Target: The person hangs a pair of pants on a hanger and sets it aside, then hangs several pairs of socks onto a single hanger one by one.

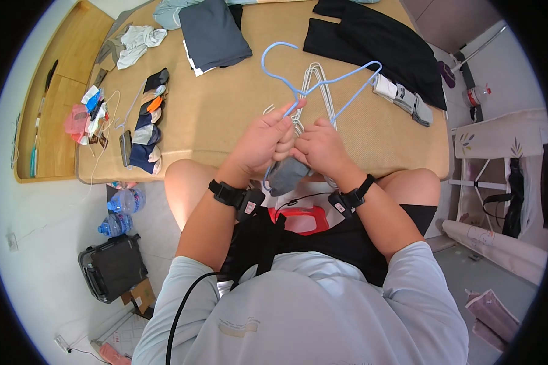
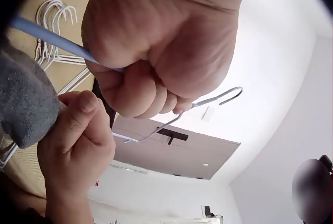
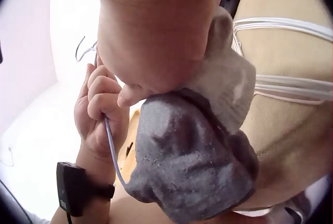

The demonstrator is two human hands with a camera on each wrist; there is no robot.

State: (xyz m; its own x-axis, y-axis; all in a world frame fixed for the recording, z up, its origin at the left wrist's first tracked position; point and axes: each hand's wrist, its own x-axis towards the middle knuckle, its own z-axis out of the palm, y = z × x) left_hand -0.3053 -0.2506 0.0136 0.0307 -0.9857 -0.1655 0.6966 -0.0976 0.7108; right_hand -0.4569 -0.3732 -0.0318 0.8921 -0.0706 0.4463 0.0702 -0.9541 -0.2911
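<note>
My left hand point(image 1: 263, 141) grips a blue clothes hanger point(image 1: 341, 80), its fingers curled round one arm. The hanger's hook points up and away over the bed. My right hand point(image 1: 323, 148) pinches a grey sock point(image 1: 288, 177), which hangs below the two hands. In the right wrist view the sock point(image 3: 192, 156) bulges at its dark end, and a lighter grey knit part rises behind the right hand. One end of the blue hanger reaches the sock's edge there. White wire hangers point(image 1: 315, 76) lie on the bed just beyond the hands.
On the woven bed mat point(image 1: 213, 115) lie a row of dark socks point(image 1: 146, 131), folded grey clothes point(image 1: 216, 36), black trousers point(image 1: 383, 45) and a pair of white and grey socks point(image 1: 411, 103). A red-rimmed container point(image 1: 307, 220) stands between the knees. A black suitcase point(image 1: 112, 267) is on the floor.
</note>
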